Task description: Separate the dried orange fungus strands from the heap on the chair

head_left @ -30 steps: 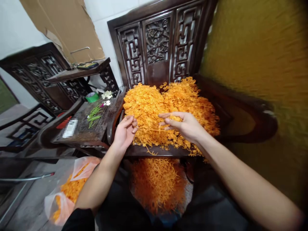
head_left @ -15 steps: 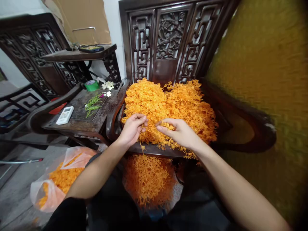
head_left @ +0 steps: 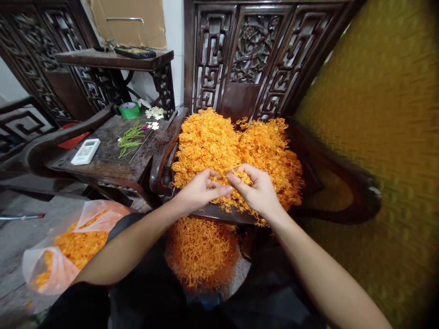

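Note:
In front of me a heap of orange, branching plastic-looking flower pieces (head_left: 209, 141) is piled on the seat of a dark carved wooden chair (head_left: 219, 215). At the front of this heap, my right hand (head_left: 257, 187) is closed around a small orange flower piece (head_left: 244, 177), its thumb and fingertips pointing left. My left hand (head_left: 202, 189) is right beside it, thumb stretched toward the right fingertips and the index finger apart from the thumb. No piece shows clearly in the left fingers. Below the seat, between my legs, lies a pile of thin orange stems (head_left: 202, 251).
A plastic bag (head_left: 44, 269) with orange bits lies on the floor at left. The wooden side table (head_left: 99, 169) bears a white remote control (head_left: 85, 151), green tape (head_left: 129, 110), green stems (head_left: 129, 140) and white flowers (head_left: 154, 113). A phone (head_left: 135, 52) lies on the higher stand.
My left hand has moved right, close to my right hand, and the orange strand that hung from it no longer shows there. The view has shifted slightly.

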The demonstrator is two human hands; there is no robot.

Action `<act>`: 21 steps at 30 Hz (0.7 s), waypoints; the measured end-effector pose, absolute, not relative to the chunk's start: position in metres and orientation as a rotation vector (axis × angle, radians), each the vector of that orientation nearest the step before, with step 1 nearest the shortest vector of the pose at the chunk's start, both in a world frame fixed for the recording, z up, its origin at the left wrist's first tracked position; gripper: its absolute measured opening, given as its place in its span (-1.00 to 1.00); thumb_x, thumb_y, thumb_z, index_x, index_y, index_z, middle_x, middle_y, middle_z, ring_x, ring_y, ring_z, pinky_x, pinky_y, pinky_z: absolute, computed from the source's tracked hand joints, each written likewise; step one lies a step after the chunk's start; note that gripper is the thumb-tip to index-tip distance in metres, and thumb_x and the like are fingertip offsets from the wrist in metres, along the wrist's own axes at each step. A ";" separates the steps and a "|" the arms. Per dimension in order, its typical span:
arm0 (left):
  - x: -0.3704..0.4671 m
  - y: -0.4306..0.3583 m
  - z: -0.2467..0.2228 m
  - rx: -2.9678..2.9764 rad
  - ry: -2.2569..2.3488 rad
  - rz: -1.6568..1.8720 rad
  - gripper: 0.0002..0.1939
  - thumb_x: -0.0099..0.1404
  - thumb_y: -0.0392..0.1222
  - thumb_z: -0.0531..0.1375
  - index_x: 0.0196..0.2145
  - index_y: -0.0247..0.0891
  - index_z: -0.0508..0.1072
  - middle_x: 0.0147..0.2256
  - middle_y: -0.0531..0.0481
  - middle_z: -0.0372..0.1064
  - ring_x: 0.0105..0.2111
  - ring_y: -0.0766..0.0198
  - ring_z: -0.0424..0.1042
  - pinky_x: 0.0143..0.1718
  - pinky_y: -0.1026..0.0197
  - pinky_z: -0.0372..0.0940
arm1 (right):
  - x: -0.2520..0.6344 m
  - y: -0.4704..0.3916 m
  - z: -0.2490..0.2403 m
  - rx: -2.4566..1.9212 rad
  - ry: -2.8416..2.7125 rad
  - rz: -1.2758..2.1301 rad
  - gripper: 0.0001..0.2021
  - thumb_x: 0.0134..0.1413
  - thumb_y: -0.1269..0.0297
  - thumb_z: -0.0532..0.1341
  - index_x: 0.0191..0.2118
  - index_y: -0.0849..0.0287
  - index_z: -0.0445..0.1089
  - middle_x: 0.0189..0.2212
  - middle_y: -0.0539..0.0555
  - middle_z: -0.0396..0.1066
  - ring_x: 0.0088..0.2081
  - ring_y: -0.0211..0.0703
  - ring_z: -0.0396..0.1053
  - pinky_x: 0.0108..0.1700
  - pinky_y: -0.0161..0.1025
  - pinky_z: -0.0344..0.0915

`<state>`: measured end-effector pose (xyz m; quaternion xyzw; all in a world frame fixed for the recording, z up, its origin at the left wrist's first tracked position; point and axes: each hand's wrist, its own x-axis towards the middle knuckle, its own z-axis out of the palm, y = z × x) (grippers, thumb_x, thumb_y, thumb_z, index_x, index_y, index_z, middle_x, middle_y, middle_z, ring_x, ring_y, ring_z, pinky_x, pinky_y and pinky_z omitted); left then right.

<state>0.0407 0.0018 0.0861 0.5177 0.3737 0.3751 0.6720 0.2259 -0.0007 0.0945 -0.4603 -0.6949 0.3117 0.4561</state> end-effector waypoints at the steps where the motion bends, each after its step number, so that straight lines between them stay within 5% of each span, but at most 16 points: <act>1: 0.042 -0.001 0.086 1.210 0.804 0.794 -0.72 0.20 -0.13 0.43 -0.23 -0.28 0.46 -0.40 -0.10 0.56 -0.47 0.34 0.41 -0.44 0.31 0.15 | 0.225 -0.002 0.093 -1.121 -1.728 0.751 -0.70 0.18 -0.02 0.34 -0.35 0.14 0.47 -0.40 0.04 0.51 -0.33 -0.13 0.44 -0.22 -0.17 0.36; 6: 0.032 -0.016 0.102 1.363 0.622 0.504 -0.76 0.29 -0.14 0.31 -0.50 -0.28 0.52 -0.56 0.02 0.43 -0.57 0.38 0.29 -0.47 0.29 0.11 | 0.235 0.004 0.091 -1.193 -1.497 0.740 -0.73 0.15 0.01 0.36 -0.36 0.10 0.44 -0.52 0.00 0.36 -0.50 -0.20 0.28 -0.44 -0.22 0.25; 11: 0.027 -0.038 0.092 1.770 0.495 0.113 -0.85 0.33 -0.13 0.29 -0.30 -0.22 0.65 -0.44 0.02 0.55 -0.45 0.30 0.45 -0.40 0.28 0.22 | 0.267 0.066 0.091 -1.161 -1.107 0.841 -0.50 0.01 -0.15 0.40 -0.44 0.07 0.14 -0.62 -0.17 -0.03 -0.65 -0.38 -0.11 -0.63 -0.35 -0.14; 17: 0.053 -0.058 0.006 2.518 0.597 0.221 -0.83 0.33 -0.26 0.21 -0.26 -0.19 0.64 -0.28 -0.11 0.53 -0.23 0.14 0.51 -0.20 0.15 0.33 | 0.213 0.166 0.105 -1.410 -1.640 0.186 -0.54 0.27 -0.17 0.15 -0.47 0.09 0.17 -0.53 0.00 0.21 -0.45 -0.21 0.18 -0.36 -0.21 0.22; 21: 0.073 -0.062 -0.046 2.779 0.437 0.025 -0.88 0.22 -0.29 0.29 -0.48 -0.27 0.55 -0.40 -0.09 0.45 -0.33 0.14 0.46 -0.32 0.13 0.34 | 0.157 0.224 0.111 -1.400 -2.088 -0.280 -0.50 0.29 -0.22 0.08 -0.19 0.21 0.38 -0.11 0.31 0.39 -0.17 0.04 0.33 -0.06 -0.02 0.30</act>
